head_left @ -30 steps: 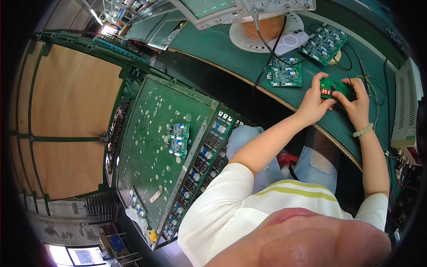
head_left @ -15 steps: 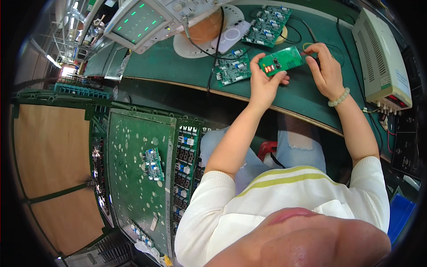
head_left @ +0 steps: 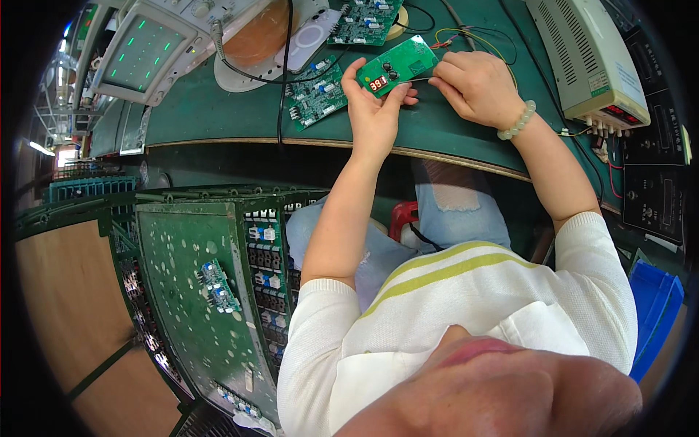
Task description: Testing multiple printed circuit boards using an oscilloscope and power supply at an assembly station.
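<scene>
My left hand [head_left: 373,120] grips a green circuit board [head_left: 408,61] by its left end, with the thumb along the near edge. A small lit red digit display [head_left: 378,84] and a few dark round parts face up on it. Close by the board's right end, my right hand [head_left: 482,89] is closed in a pinch. A thin, light-coloured tip [head_left: 422,78] sticks out of its fingers toward the board's near edge; the rest is hidden in the hand. Thin coloured wires [head_left: 450,38] run behind the right fingers. Two populated boards, one nearer [head_left: 318,95] and one farther [head_left: 366,20], lie on the green bench.
An oscilloscope [head_left: 145,54] with green traces stands at the back left, near a pale phone [head_left: 309,40]. At the right are a bench power supply [head_left: 582,54] and a blue bin [head_left: 657,302]. On my left, a green cabinet [head_left: 175,269] carries a small board [head_left: 218,286].
My right hand has closed from a looser pose and come to the held board's near right edge. The whole view has shifted, so the bench things appear farther left and higher.
</scene>
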Demonstrator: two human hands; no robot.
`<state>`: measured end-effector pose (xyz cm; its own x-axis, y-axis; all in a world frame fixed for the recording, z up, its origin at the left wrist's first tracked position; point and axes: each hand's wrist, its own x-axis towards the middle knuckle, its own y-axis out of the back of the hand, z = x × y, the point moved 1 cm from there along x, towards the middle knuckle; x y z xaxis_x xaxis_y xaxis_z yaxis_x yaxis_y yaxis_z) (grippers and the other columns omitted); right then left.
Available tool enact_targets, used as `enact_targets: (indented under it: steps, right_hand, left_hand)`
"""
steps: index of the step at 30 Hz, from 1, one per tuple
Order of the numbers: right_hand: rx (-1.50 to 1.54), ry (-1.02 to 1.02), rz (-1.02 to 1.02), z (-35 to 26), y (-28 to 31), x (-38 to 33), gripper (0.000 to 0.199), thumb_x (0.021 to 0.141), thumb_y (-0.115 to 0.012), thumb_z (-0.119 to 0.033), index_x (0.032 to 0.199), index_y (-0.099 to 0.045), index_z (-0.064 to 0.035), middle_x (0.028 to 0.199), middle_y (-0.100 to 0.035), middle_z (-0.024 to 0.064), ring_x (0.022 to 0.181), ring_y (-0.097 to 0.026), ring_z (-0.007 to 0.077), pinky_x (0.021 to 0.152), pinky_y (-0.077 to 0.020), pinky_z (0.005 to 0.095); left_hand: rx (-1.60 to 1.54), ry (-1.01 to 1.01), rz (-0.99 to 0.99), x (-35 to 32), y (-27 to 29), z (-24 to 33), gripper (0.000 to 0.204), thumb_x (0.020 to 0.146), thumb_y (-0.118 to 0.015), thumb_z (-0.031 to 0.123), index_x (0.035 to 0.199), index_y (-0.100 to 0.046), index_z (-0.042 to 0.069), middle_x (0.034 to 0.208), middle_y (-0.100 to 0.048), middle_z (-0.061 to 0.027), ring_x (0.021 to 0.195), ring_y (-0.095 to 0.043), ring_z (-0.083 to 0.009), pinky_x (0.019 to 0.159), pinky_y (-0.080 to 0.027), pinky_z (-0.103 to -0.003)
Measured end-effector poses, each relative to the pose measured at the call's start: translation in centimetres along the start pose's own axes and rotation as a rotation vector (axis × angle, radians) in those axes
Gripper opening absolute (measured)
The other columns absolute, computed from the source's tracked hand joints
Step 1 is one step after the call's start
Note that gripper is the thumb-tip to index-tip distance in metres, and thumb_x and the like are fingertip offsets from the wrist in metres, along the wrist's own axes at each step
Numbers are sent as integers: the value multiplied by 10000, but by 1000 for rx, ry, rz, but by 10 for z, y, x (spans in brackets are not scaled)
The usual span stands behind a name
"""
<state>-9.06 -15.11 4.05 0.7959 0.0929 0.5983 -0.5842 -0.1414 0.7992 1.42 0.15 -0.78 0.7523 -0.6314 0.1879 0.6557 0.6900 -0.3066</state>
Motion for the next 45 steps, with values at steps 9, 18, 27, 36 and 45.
enact_targets:
  steps: [9,18,27,36,45]
  right_hand:
    - [-4,15,-11,0,-5,1,146,812,-642,-201,749,-582,-83,691,-549,47,665,-593,237,581,-471,368]
    - [-27,11,13,-3,-7,1,153,796,-655,-188,718,-582,-80,667,-538,46,639,-587,234,558,-471,356]
    - [21,-27,9,0,-5,1,100,776,-664,-116,740,-590,-60,681,-535,63,614,-557,255,559,-452,346]
    - [460,-140,192,30,-8,6,299,773,-696,-74,1065,-633,-78,1012,-640,37,1012,-531,213,738,-476,297]
    - [1082,-459,205,19,-6,-2,187,883,-638,-57,1062,-647,-2,892,-617,-7,788,-551,52,691,-436,183]
  left_hand:
    - [16,-15,-1,1,0,2,614,876,-586,-65,1326,-182,42,1063,-594,-201,840,-659,-242,719,-563,-324]
    - [78,-37,9,-1,0,1,627,864,-567,-92,1336,-174,29,1071,-560,-184,815,-657,-208,704,-569,-299]
    - [60,-35,-13,1,-1,1,624,864,-570,-90,1334,-177,30,1060,-564,-188,805,-654,-208,696,-569,-300]
    - [-58,42,12,-1,4,8,667,808,-658,-78,1299,-224,48,1029,-585,-179,749,-648,-202,623,-557,-288]
    - [-8,-23,-144,-4,-5,3,629,728,-785,32,1246,-429,48,1156,-484,-84,1025,-540,-151,861,-479,-285]
